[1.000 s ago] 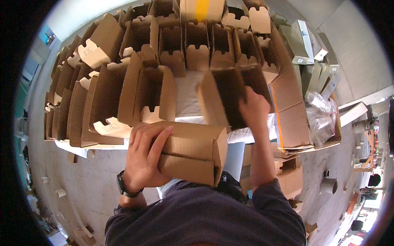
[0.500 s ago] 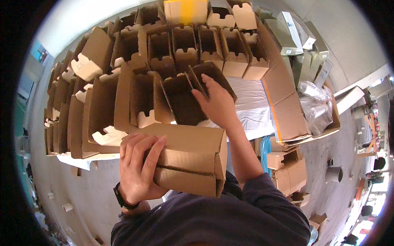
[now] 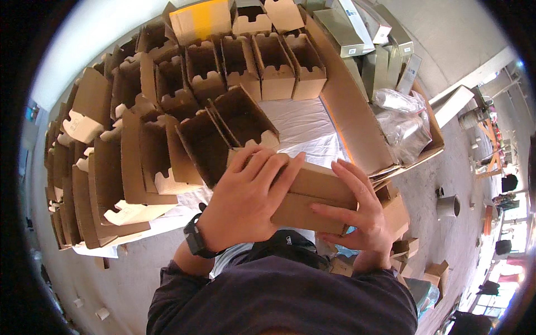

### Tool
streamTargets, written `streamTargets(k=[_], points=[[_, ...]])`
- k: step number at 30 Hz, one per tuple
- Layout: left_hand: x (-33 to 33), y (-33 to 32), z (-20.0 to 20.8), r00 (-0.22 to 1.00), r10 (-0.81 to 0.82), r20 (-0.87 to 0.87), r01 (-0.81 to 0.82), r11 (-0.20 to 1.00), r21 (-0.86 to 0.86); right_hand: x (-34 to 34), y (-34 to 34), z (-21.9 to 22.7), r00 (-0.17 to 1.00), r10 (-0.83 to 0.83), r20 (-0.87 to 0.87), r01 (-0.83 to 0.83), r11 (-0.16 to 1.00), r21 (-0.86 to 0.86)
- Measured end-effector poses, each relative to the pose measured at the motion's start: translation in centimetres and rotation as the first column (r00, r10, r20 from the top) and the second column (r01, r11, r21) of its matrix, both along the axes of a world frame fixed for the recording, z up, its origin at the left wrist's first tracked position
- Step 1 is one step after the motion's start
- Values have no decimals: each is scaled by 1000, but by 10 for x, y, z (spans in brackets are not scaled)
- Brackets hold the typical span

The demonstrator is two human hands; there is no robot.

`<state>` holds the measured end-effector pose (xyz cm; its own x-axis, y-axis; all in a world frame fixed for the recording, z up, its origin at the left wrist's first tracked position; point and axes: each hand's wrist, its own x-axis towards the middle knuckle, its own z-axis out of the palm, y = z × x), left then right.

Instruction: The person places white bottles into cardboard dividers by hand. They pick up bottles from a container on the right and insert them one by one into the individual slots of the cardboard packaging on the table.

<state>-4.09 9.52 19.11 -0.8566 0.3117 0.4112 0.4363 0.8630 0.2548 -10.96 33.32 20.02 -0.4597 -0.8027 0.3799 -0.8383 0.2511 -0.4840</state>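
A closed brown cardboard box (image 3: 315,195) is held level in front of my body. My left hand (image 3: 245,195), with a dark watch at the wrist, grips its left part from above. My right hand (image 3: 360,209) spans the right end, one finger at the upper edge and others along the near side. Just beyond the box, two open cartons (image 3: 204,142) lean side by side at the front of the rows, their insides dark. The undersides of the held box and part of my right thumb are hidden.
Rows of open cartons (image 3: 273,58) with notched flaps fill the table, over a white sheet (image 3: 301,120). A large cardboard wall (image 3: 357,106) borders them on the right. Past it lie flat grey-green boxes (image 3: 338,33) and clear plastic bags (image 3: 405,120). Loose cartons (image 3: 438,273) lie on the floor.
My right hand has left the open carton on the table and come to the right end of the held box. The view has swung right, and the held box sits farther right in it.
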Motion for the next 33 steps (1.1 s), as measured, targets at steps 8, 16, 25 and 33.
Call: streamTargets(k=[8,16,25,33], points=[[-5,-5,-15,992,58,-113,-52,997,63,-16,51,-11,940,-335,-67,322,934,-158],[12,-11,-44,979,204,10,-203,969,142,-74,-1,-100,727,-674,-128,615,723,-314],[36,-35,-86,930,360,66,-366,925,105,-131,-41,-193,525,-770,-362,758,617,-213],[36,-42,-117,878,478,-2,-478,878,25,-115,-53,-169,508,-749,-426,779,610,-144]])
